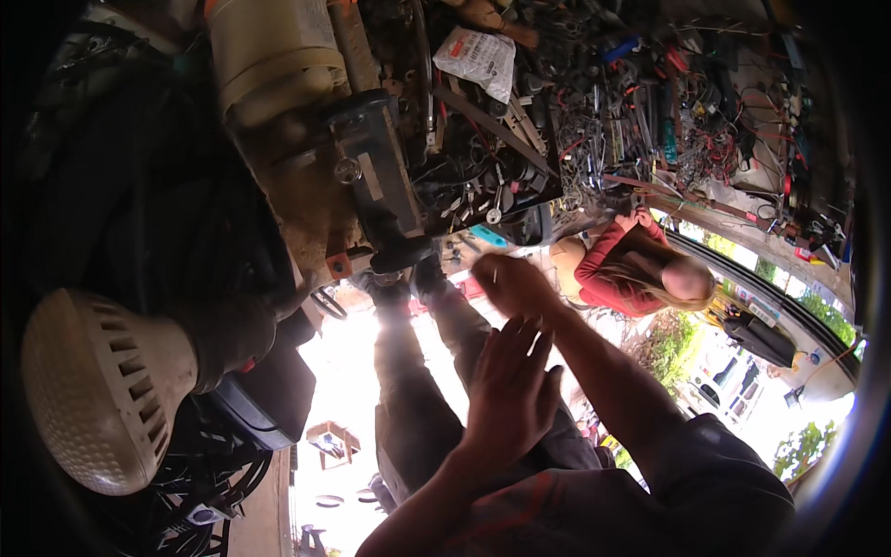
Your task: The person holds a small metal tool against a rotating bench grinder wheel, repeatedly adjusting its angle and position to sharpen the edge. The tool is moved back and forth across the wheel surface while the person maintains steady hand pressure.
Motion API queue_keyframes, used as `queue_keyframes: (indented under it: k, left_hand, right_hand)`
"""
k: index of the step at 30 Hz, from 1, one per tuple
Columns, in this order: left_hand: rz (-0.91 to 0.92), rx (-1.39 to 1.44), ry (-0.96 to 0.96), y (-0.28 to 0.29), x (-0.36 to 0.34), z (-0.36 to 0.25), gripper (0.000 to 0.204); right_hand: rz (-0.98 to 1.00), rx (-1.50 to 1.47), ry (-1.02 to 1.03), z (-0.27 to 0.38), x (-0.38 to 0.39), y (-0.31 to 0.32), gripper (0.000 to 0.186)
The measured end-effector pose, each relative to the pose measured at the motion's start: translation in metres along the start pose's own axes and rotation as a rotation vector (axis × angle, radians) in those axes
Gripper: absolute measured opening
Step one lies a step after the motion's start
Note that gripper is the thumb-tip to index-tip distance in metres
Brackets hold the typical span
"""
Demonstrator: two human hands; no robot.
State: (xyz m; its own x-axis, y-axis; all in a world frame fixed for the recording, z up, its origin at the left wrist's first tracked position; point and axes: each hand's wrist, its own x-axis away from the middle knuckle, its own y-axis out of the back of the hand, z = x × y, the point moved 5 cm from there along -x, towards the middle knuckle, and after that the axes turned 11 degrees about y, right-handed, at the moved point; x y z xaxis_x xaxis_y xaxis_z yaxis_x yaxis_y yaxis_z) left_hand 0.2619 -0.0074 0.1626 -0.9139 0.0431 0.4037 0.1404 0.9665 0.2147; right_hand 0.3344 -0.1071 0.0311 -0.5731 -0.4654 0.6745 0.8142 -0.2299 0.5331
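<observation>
1. Off-white lamp bulb [88, 399]: at far left, vent slots around its neck.
2. Cream cylinder [276, 46]: at upper left, on the bench side.
3. Dark metal fixture [382, 153]: right of the cylinder, a round metal piece [347, 171] on its face.
4. White plastic bag [478, 61]: among the tools at the top.
5. Turquoise object [488, 236]: at the near edge of the bench, just beyond the right hand.
6. Left hand [509, 385]: fingers extended, close together; tips overlap the right wrist in view. Contact cannot be told.
7. Right hand [515, 286]: fingers curled narrow, back upward; whether it holds anything cannot be told.
8. Co-worker [624, 269]: right of both hands, red sleeves, hands raised near the cluttered bench.
</observation>
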Motion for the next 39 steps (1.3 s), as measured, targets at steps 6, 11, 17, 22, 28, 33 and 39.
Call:
queue_keyframes:
  k: [6, 11, 17, 22, 28, 33, 39]
  left_hand:
    - [0.244, 0.270, -0.052, -0.074, 0.036, -0.001, 0.050]
    - [0.089, -0.029, 0.220, -0.044, 0.011, 0.059, 0.042]
    - [-0.542, 0.357, 0.527, 0.052, -0.001, 0.092, 0.041]
    - [-0.693, 0.669, 0.584, 0.081, -0.034, 0.093, 0.033]
    - [-0.595, 0.900, 0.616, 0.074, -0.042, 0.099, 0.021]
    - [-0.576, 1.003, 0.582, 0.074, -0.040, 0.106, 0.016]
    - [-0.569, 0.966, 0.580, 0.078, -0.040, 0.107, 0.015]
  right_hand:
    - [0.156, 0.061, -0.114, -0.016, 0.007, -0.074, 0.037]
    - [0.191, -0.079, -0.061, -0.008, 0.001, -0.061, 0.035]
    - [-0.263, -0.253, 0.174, 0.059, 0.015, 0.030, 0.024]
    - [-0.619, -0.107, 0.685, 0.113, -0.007, 0.076, 0.041]
    - [-0.548, 0.065, 0.868, 0.121, -0.032, 0.075, 0.042]
    - [-0.563, 0.149, 0.888, 0.120, -0.035, 0.072, 0.042]
    - [-0.590, 0.184, 0.891, 0.117, -0.037, 0.067, 0.044]
